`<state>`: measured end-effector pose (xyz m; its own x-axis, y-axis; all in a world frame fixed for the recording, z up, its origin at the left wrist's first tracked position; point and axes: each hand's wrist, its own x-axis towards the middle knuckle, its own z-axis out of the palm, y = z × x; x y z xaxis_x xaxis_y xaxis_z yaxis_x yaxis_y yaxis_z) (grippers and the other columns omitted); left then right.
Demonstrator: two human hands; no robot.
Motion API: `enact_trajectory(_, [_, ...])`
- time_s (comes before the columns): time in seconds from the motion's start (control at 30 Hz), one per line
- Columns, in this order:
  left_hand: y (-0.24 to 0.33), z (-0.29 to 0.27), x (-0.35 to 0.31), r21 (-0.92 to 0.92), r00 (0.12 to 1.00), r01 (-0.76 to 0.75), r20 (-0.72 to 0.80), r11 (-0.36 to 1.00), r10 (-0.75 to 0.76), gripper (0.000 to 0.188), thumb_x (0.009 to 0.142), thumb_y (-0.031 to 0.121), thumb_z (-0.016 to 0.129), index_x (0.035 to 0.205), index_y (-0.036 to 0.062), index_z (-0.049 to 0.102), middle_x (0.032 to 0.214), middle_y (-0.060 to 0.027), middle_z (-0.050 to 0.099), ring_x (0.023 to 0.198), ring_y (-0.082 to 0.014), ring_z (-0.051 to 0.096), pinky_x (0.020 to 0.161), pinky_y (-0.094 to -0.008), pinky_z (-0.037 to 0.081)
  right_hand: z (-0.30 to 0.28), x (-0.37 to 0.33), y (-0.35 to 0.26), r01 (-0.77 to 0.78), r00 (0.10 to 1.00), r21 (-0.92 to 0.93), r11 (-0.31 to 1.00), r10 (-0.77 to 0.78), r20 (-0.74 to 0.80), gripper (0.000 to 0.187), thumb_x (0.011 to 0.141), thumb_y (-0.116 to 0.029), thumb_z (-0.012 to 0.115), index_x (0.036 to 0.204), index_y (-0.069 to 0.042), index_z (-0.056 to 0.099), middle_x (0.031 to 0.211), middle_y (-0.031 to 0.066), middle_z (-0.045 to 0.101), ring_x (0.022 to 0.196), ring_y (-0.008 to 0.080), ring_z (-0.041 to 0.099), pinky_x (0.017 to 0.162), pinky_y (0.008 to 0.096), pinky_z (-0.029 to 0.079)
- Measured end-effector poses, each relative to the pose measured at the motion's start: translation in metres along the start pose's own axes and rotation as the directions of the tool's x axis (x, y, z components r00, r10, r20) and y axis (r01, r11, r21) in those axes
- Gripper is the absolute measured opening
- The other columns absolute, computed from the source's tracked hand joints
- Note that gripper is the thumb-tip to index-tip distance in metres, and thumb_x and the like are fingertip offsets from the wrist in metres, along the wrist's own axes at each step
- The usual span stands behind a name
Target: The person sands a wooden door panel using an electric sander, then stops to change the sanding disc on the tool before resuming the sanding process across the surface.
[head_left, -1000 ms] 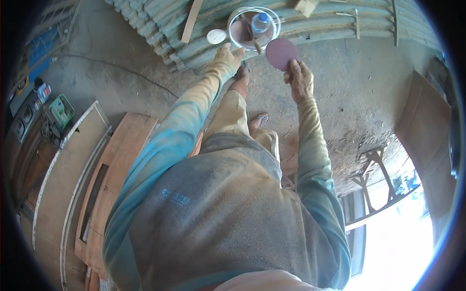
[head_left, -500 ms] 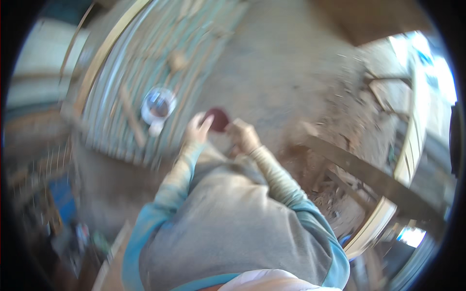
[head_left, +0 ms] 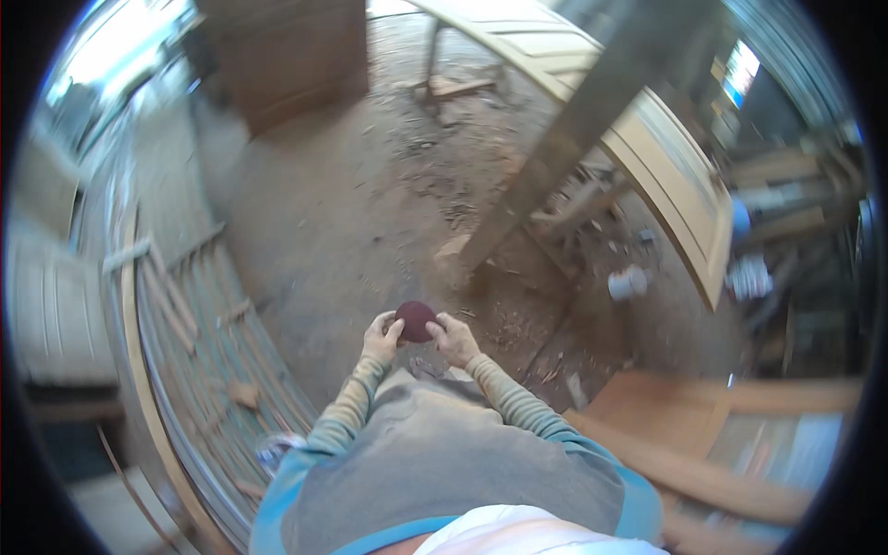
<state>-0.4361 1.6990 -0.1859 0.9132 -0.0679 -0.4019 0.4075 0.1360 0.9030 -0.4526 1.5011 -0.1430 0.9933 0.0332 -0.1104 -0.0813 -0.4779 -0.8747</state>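
A round, dark red sanding disc (head_left: 417,321) is held flat in front of my body, between both hands. My left hand (head_left: 380,340) pinches its left edge, the thumb lying on the upper face. On the opposite edge, my right hand (head_left: 455,340) grips it with thumb and fingers. The fingers under the disc are hidden. Both forearms reach forward in dusty, rolled-looking sleeves.
A wooden post (head_left: 546,157) slants before a cream panelled door (head_left: 671,176) lying raised at the right. Slatted timber (head_left: 264,324) lies left, a brown cabinet (head_left: 296,69) stands ahead. A white bucket (head_left: 628,283) and wooden panel (head_left: 661,412) are to the right.
My view has swung to the right, bringing the post and cream door nearer the middle. The slatted timber has shifted left. The disc stays in my hands, now facing up more squarely.
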Motion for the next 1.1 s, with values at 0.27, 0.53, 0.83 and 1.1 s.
enact_trajectory(0.27, [-0.052,0.096,-0.014,0.075,0.826,0.45,0.343,0.89,-0.447,0.105,0.092,0.047,0.076,0.167,0.0166,0.009,0.139,-0.0139,0.056,0.126,-0.0318,0.057,0.092,-0.0505,0.057,-0.026,-0.089,0.065,-0.008,0.999,-0.241,0.971,-0.002,-0.043,0.021,0.102,-0.028,0.055,0.105,-0.008,0.06,0.1,0.0191,0.067,0.097,0.0432,0.067,0.084,0.0509,0.054])
enact_trajectory(0.53, [-0.106,0.284,0.005,0.331,0.76,0.248,0.516,0.911,-0.394,0.106,0.088,0.036,0.084,0.159,0.0001,0.014,0.12,-0.0118,0.064,0.087,-0.0183,0.063,0.071,-0.0324,0.052,-0.177,-0.198,0.137,-0.416,0.874,-0.011,0.909,0.396,-0.281,0.042,0.095,-0.037,0.067,0.118,-0.001,0.067,0.112,0.0223,0.072,0.104,0.0385,0.07,0.091,0.0426,0.055])
enact_trajectory(0.83, [-0.085,0.477,-0.021,0.389,0.773,-0.136,0.617,0.911,-0.148,0.067,0.09,0.041,0.082,0.124,-0.0006,0.041,0.105,-0.0139,0.065,0.085,-0.0166,0.064,0.067,-0.0313,0.054,-0.333,-0.317,0.252,-0.392,0.495,0.461,0.796,0.605,-0.624,0.031,0.099,-0.033,0.068,0.094,-0.002,0.069,0.08,0.0068,0.07,0.069,0.0127,0.066,0.062,0.0327,0.052])
enact_trajectory(1.1, [-0.048,0.591,0.003,0.269,0.69,-0.074,0.709,0.96,-0.146,0.043,0.099,0.04,0.07,0.114,0.0061,0.048,0.103,-0.0101,0.063,0.081,-0.0159,0.064,0.067,-0.0304,0.055,-0.39,-0.31,0.323,-0.092,0.442,0.743,0.663,0.696,-0.566,0.026,0.103,-0.029,0.065,0.096,-0.003,0.065,0.082,0.0048,0.07,0.062,0.0083,0.061,0.053,0.0254,0.048])
